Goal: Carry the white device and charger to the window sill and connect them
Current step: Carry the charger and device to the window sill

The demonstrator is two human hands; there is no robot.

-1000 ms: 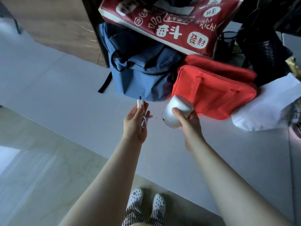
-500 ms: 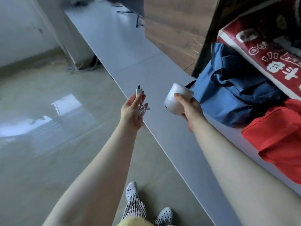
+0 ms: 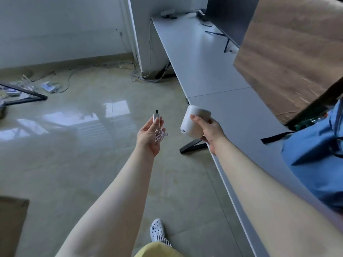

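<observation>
My right hand (image 3: 210,131) grips the white device (image 3: 193,121), a rounded cylinder with a small port low on its side, held in the air just off the front edge of the long grey table (image 3: 209,75). My left hand (image 3: 150,135) holds the charger (image 3: 156,117), a small white plug with a dark tip pointing up, and its thin white cable (image 3: 160,135) lies coiled in my palm. The two hands are about a hand's width apart over the floor. No window sill is visible.
A blue backpack (image 3: 315,160) lies on the table at the right, with a wooden board (image 3: 289,51) behind it. A dark monitor (image 3: 228,17) stands at the far end. Cables (image 3: 141,75) and clutter litter the glossy tile floor (image 3: 74,154) along the wall.
My view has swung left, away from the red bags, toward the floor and the table's far end. Both hands kept their hold and moved off the table edge.
</observation>
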